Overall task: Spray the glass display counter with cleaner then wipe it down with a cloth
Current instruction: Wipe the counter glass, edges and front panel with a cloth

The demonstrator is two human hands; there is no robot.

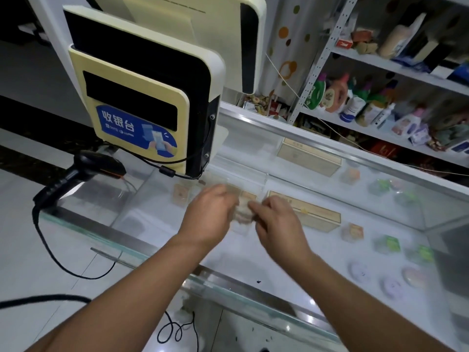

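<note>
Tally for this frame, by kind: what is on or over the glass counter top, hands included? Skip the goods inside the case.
Cloth: 1, blurred
Hands: 2, left hand and right hand, both gripping it
Barcode scanner: 1
Screens: 2, yellow-framed screen and larger screen behind it
Total: 6

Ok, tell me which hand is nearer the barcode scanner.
Left. The left hand is over the glass counter, right of the barcode scanner; the right hand lies farther right, beyond it.
</note>
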